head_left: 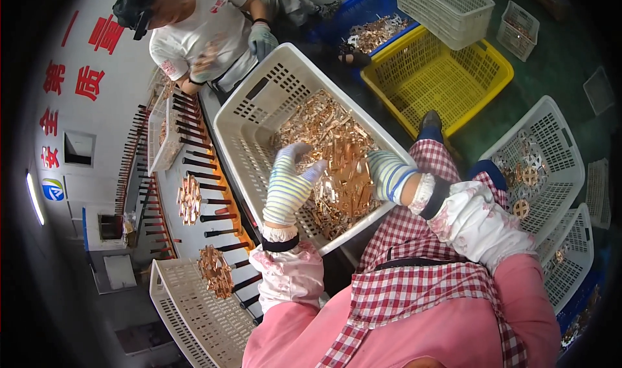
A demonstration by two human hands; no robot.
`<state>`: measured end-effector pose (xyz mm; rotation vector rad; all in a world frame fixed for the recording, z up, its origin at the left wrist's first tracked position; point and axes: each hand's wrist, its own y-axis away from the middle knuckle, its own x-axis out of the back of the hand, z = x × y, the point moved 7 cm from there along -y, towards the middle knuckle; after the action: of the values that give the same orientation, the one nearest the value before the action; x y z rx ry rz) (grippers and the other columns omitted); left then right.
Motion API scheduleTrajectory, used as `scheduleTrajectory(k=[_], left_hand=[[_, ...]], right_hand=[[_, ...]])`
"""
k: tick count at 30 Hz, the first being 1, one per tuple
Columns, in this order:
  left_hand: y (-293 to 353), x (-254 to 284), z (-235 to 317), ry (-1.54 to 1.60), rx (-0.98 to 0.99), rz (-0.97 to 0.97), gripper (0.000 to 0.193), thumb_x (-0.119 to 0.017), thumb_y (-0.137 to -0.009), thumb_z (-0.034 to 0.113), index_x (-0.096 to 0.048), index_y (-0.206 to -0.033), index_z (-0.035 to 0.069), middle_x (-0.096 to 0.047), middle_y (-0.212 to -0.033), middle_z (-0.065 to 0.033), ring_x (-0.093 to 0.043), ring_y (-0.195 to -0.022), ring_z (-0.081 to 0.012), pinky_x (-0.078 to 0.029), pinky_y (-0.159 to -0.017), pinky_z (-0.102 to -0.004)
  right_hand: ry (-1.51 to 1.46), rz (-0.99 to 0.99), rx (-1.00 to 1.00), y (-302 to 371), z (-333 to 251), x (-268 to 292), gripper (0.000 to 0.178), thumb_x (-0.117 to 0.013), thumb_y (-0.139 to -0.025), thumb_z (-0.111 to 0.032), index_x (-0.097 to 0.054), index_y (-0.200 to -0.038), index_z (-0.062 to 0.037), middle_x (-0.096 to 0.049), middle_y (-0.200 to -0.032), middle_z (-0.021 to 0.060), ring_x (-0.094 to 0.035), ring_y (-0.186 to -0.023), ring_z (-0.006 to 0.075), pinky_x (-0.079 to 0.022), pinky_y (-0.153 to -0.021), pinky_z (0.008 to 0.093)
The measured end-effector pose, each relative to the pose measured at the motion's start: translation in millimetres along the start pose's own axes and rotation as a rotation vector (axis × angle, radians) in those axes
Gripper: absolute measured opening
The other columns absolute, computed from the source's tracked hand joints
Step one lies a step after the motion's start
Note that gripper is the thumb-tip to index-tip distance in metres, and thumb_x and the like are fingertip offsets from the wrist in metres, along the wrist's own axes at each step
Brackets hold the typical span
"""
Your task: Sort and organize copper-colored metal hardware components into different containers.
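Observation:
A white plastic crate point(249, 125) sits tilted in front of me, filled with loose copper-coloured metal pieces point(330, 135). My left hand point(289, 181), in a striped knit glove, hovers at the pile's left side. Its thumb and fingers are apart, with nothing visible between them. At the right side of the same pile is my right hand point(390, 177), in a matching glove. Its fingers point down into the metal pieces and their tips are hidden, so whether they grip anything does not show.
On the left runs a workbench with a row of black handles point(217, 233) and bundled copper pieces point(189, 199). A yellow crate point(479, 89) and a blue crate point(346, 11) stand ahead right. White crates point(570, 151) line my right. A co-worker point(217, 34) sits across the crate.

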<state>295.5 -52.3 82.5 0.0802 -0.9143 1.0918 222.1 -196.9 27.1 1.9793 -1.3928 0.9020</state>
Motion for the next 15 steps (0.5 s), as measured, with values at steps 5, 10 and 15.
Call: scheduleTrajectory(k=[5, 10, 15], left_hand=[[10, -35, -10, 0.274, 0.574, -0.307, 0.021, -0.054, -0.082, 0.008, -0.054, -0.101, -0.001, -0.056, -0.077, -0.0023, -0.050, -0.066, -0.0089, -0.042, -0.060, -0.0214], [13, -37, -12, 0.394, 0.565, -0.272, 0.015, -0.057, -0.077, 0.007, -0.054, -0.089, -0.002, -0.054, -0.069, -0.0028, -0.049, -0.061, -0.0093, -0.042, -0.057, -0.0228], [7, -33, -4, 0.182, 0.499, -0.220, 0.013, -0.056, -0.068, 0.006, -0.053, -0.079, 0.000, -0.051, -0.064, -0.0024, -0.046, -0.059, -0.0091, -0.041, -0.055, -0.0234]], right_hand=[[-0.027, 0.074, -0.003, 4, 0, 0, 0.037, -0.065, -0.057, -0.010, -0.059, -0.090, 0.0056, -0.061, -0.083, 0.0168, -0.058, -0.083, 0.0295, -0.046, -0.077, 0.0329], [-0.003, 0.149, -0.009, 6, -9, 12, 0.044, -0.062, -0.061, -0.009, -0.054, -0.102, 0.0063, -0.060, -0.092, 0.0194, -0.058, -0.086, 0.0308, -0.045, -0.082, 0.0314], [-0.087, 0.163, -0.001, 12, 2, -1, 0.047, -0.059, -0.064, -0.007, -0.052, -0.109, 0.0064, -0.057, -0.100, 0.0214, -0.055, -0.096, 0.0315, -0.041, -0.090, 0.0312]])
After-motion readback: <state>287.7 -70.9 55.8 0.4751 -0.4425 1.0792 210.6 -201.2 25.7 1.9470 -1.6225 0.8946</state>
